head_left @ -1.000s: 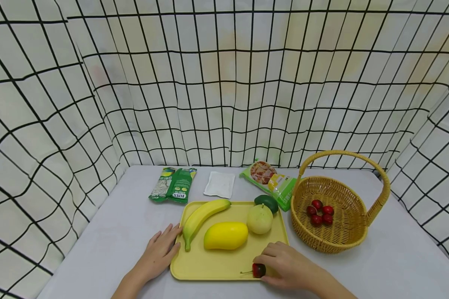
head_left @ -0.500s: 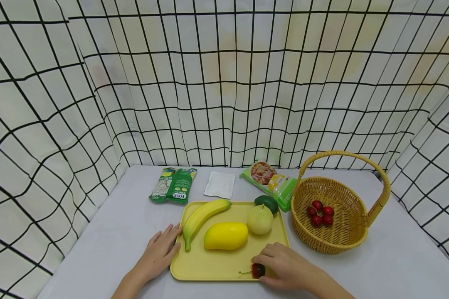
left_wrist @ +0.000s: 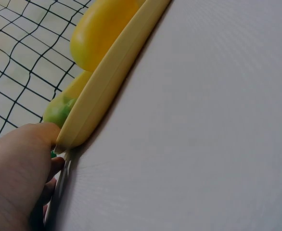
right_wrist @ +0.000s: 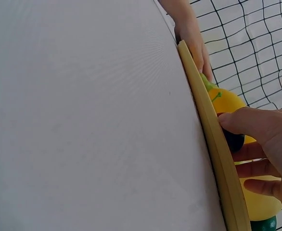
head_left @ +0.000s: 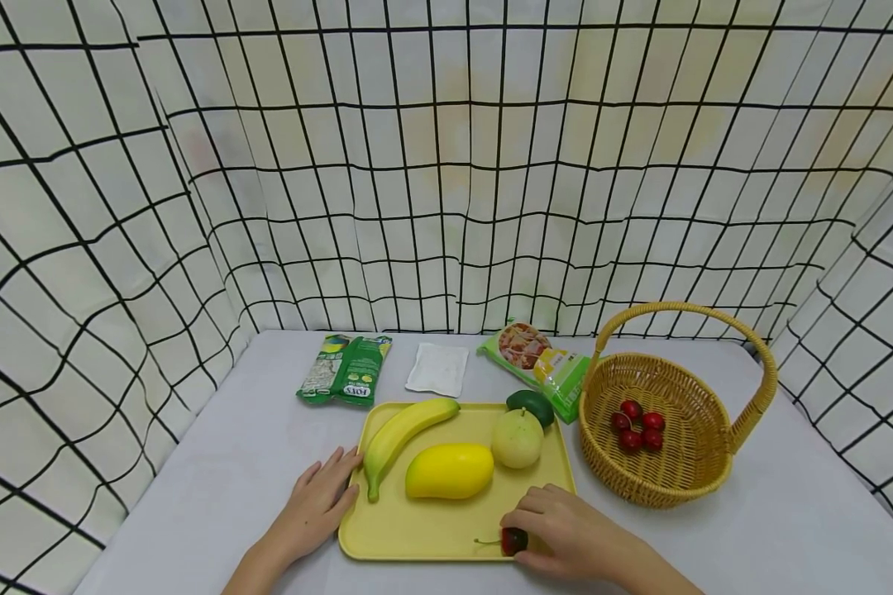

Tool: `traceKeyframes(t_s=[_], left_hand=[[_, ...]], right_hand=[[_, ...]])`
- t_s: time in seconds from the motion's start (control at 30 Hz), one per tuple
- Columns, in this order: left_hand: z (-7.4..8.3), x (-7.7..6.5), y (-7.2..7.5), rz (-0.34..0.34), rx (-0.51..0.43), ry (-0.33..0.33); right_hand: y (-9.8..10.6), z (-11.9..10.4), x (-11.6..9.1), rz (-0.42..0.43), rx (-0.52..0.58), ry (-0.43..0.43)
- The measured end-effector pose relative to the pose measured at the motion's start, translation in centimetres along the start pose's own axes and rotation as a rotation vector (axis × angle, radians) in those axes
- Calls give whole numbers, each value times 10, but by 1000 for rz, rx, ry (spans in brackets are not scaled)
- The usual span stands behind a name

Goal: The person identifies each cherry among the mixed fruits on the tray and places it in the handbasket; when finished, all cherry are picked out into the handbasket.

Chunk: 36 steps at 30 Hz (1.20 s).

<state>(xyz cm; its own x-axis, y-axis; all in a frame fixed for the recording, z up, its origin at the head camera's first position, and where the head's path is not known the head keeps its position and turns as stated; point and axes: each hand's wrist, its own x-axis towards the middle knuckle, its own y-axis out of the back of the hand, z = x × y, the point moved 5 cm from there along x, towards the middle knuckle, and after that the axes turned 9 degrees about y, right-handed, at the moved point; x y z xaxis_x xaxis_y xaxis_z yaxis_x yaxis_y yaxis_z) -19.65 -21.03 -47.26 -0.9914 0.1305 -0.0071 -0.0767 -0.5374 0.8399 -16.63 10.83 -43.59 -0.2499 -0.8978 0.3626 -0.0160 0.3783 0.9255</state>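
At the tray's front right corner, my right hand (head_left: 561, 529) pinches a dark red cherry (head_left: 515, 541) between thumb and fingers. The cherry's stem points left, over the yellow tray (head_left: 409, 533). My left hand (head_left: 314, 506) lies at the tray's left edge with its fingers extended, the fingertips touching the rim. On the tray are a banana (head_left: 394, 440), a yellow mango (head_left: 450, 471), a pale green round fruit (head_left: 517, 438) and a dark green fruit (head_left: 531, 406). In the right wrist view, the thumb presses the cherry (right_wrist: 235, 139) just inside the tray rim (right_wrist: 213, 139).
A wicker basket (head_left: 603, 471) with a tall handle stands right of the tray, several cherries (head_left: 631, 440) inside. Behind the tray lie a green snack packet (head_left: 346, 369), a white square packet (head_left: 437, 369) and another green packet (head_left: 539, 364). Black-grid netting surrounds the white table (head_left: 268, 421).
My right hand has shifted very slightly left with the cherry in its fingers. The left hand and the other things have stayed in place.
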Motion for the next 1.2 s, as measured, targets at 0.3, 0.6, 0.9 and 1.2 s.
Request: traceKeyframes(t_s=[0.3, 0.6, 0.9, 1.2], left_hand=[[-1, 0, 0, 7, 4, -4], [-2, 0, 0, 18, 12, -12], [-1, 0, 0, 15, 5, -12], [-1, 0, 0, 9, 7, -9]], right_hand=[[0, 1, 1, 8, -8, 13], [2, 3, 1, 1, -24, -8], [9, 4, 2, 45, -110, 6], [30, 9, 1, 117, -148, -3]])
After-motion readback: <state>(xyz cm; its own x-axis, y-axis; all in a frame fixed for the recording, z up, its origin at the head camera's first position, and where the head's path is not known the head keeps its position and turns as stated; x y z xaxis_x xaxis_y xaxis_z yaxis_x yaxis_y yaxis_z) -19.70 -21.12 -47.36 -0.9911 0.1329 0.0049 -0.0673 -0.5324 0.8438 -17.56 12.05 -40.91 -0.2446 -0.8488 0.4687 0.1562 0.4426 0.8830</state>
